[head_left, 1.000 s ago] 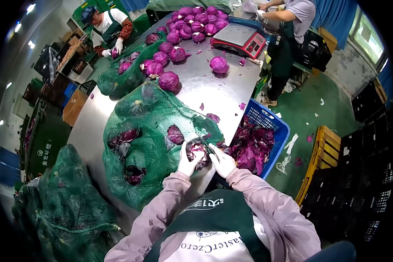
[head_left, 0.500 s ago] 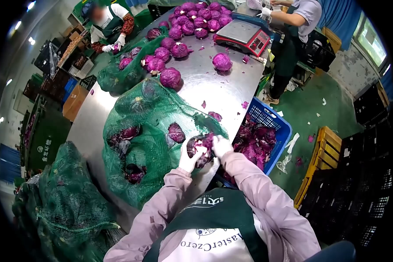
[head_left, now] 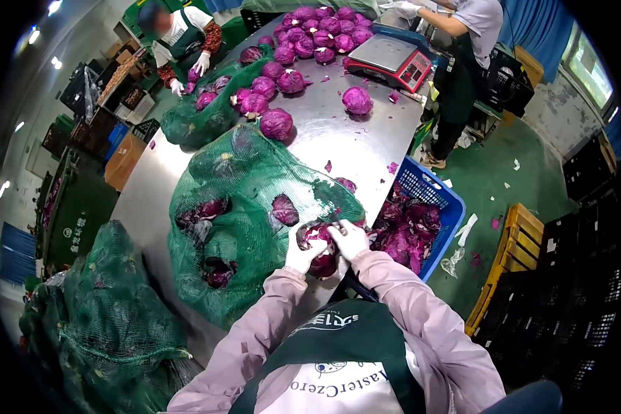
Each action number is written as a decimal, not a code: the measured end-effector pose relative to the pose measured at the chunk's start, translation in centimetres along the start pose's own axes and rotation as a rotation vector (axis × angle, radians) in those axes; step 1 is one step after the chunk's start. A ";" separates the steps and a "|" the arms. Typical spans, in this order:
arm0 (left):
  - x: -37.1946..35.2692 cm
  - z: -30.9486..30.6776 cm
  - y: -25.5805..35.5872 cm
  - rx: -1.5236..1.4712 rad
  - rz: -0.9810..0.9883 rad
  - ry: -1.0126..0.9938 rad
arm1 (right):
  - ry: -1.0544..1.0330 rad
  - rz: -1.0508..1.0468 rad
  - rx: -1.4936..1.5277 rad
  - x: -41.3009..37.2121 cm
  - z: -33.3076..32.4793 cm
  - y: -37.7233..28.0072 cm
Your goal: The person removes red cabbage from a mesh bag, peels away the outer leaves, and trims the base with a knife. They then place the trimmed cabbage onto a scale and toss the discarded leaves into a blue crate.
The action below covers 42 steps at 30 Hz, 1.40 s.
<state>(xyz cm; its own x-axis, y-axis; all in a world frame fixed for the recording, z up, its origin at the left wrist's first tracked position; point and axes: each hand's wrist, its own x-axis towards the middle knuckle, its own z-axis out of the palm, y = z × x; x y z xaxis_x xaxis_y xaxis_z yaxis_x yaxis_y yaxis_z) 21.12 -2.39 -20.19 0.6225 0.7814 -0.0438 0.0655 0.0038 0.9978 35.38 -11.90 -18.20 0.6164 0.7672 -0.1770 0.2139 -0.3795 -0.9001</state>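
- Fingers of the left hand (head_left: 301, 258), in a white glove, grasp a round purple cabbage (head_left: 323, 266) from its left side.
- Right hand (head_left: 352, 241), also white-gloved, has bent fingers against the upper right of the cabbage; whether they pinch a leaf is hidden.
- Work on the outer leaves seems in hand; a further pull would call for a firm left hold and a leaf edge caught on the right.
- Cabbage sits at the near edge of the shiny metal counter (head_left: 324, 145), beside a green mesh sack (head_left: 245, 276).
- Right of it, a blue plastic crate (head_left: 451, 224) holds loose purple leaves (head_left: 403, 241).
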 end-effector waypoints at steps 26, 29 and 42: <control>2.3 2.0 4.7 0.147 -0.206 -0.280 | -0.274 -0.291 -0.815 1.0 -2.7 0.7; 2.8 1.9 4.4 0.233 -0.226 -0.348 | -0.162 -0.036 -0.602 2.3 -3.8 0.4; -4.3 1.2 0.3 0.067 -0.249 0.135 | -0.006 0.051 0.008 -4.5 -1.3 0.2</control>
<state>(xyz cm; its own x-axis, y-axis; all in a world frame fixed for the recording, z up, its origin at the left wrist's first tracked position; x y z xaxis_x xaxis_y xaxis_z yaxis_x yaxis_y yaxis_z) 19.43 -6.47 -19.79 0.4718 0.8375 -0.2756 0.2570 0.1683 0.9516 33.64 -16.09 -17.08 0.6221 0.7500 -0.2248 0.1765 -0.4141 -0.8930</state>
